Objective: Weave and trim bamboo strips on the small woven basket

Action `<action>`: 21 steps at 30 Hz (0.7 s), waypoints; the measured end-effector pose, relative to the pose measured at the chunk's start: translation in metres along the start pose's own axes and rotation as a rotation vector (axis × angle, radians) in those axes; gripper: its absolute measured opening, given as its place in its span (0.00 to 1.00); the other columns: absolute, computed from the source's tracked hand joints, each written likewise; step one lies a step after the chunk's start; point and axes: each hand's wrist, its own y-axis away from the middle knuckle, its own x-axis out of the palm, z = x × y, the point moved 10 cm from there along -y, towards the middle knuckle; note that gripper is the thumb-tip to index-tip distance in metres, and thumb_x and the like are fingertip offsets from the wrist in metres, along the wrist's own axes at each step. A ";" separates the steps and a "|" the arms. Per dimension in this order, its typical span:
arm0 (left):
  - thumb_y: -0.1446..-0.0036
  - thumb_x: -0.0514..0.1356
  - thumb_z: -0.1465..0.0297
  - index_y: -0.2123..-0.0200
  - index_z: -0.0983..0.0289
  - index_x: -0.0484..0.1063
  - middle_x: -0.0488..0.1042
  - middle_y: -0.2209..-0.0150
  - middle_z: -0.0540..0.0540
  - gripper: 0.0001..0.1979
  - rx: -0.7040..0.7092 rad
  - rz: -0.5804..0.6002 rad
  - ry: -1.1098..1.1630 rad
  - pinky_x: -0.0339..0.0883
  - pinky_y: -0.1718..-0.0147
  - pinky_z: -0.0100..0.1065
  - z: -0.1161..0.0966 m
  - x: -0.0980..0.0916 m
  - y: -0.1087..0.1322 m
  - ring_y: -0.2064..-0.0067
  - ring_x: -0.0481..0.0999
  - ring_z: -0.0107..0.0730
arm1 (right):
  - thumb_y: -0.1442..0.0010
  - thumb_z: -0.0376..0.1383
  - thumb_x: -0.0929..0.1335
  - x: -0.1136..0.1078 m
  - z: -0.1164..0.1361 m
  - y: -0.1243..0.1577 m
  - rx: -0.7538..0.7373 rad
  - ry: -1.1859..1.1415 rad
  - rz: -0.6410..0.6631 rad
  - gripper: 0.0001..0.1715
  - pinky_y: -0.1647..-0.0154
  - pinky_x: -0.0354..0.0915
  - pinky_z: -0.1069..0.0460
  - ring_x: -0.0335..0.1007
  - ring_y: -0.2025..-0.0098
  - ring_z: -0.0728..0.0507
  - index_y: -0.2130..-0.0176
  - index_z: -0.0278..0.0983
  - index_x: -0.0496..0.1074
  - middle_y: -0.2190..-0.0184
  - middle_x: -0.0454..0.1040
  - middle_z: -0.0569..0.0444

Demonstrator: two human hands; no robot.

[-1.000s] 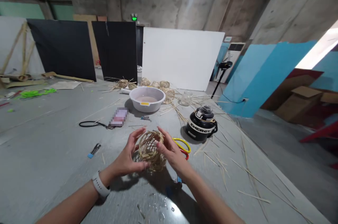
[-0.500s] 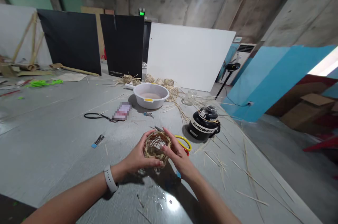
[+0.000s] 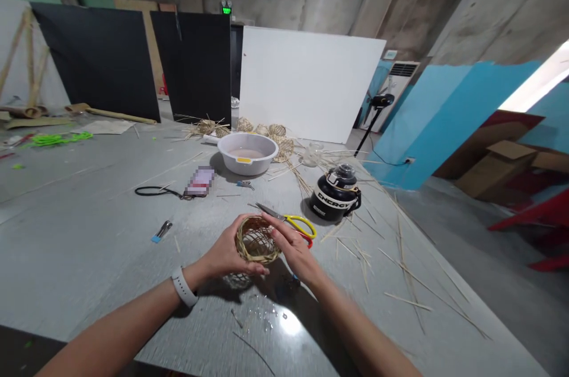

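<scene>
A small round basket woven from thin bamboo strips is tilted with its open mouth towards me. My left hand is wrapped round its left side, the thumb along the near rim. On the right side, my right hand grips the wall, with thumb at the rim and fingers stretched over the far edge. Scissors with yellow and red handles lie just beyond my right hand, their dark blades pointing left. Water drops wet the table below the basket.
A grey basin of water stands further back, with woven balls behind it. A black jug stands right of the scissors. Loose strips litter the right side. A phone and clips lie left.
The view has shifted, so most things sit slightly higher and further left. My right hand's fingers have straightened along the basket's edge, and more of the scissors shows.
</scene>
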 end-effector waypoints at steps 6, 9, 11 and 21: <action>0.68 0.78 0.66 0.46 0.59 0.62 0.72 0.46 0.61 0.45 -0.024 -0.126 -0.055 0.62 0.41 0.49 0.000 -0.005 0.004 0.43 0.71 0.52 | 0.35 0.56 0.61 0.005 -0.021 -0.002 0.098 -0.228 -0.018 0.30 0.30 0.48 0.38 0.57 0.33 0.38 0.38 0.49 0.67 0.36 0.66 0.55; 0.69 0.79 0.66 0.43 0.58 0.58 0.68 0.42 0.63 0.50 -0.052 -0.215 -0.014 0.59 0.38 0.51 0.004 -0.009 0.010 0.40 0.68 0.54 | 0.36 0.58 0.61 0.007 -0.024 0.000 0.088 -0.424 -0.022 0.36 0.31 0.49 0.37 0.56 0.32 0.39 0.33 0.52 0.57 0.34 0.63 0.54; 0.70 0.78 0.66 0.39 0.57 0.51 0.66 0.41 0.64 0.56 -0.080 -0.244 0.047 0.58 0.38 0.52 0.008 -0.011 0.012 0.39 0.67 0.55 | 0.41 0.55 0.69 0.009 -0.020 0.002 0.061 -0.424 0.005 0.41 0.31 0.49 0.37 0.55 0.32 0.38 0.34 0.54 0.57 0.34 0.62 0.54; 0.70 0.78 0.69 0.34 0.54 0.46 0.63 0.38 0.64 0.63 -0.073 0.051 0.006 0.56 0.38 0.56 -0.004 -0.010 0.003 0.38 0.66 0.57 | 0.50 0.46 0.78 0.014 -0.011 -0.001 0.080 -0.351 0.150 0.42 0.35 0.56 0.37 0.63 0.38 0.36 0.40 0.45 0.66 0.40 0.69 0.48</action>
